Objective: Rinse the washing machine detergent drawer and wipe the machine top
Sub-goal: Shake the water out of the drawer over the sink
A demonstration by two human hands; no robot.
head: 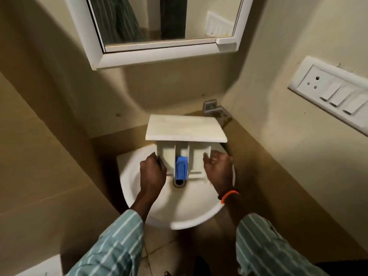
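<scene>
The white detergent drawer (185, 130) is held over a round white sink (179, 212), its wide front panel toward the wall. A blue insert (181, 167) sits in its middle compartment, above the drain (179, 182). My left hand (152, 172) grips the drawer's left side wall. Fingers of my right hand (218, 168) curl around its right side wall. The washing machine is not in view.
A metal tap (216, 111) juts from the wall behind the drawer, partly hidden by it. A white-framed mirror (159, 30) hangs above. A switch and socket panel (334, 92) is on the right wall. Beige walls close in on both sides of the sink.
</scene>
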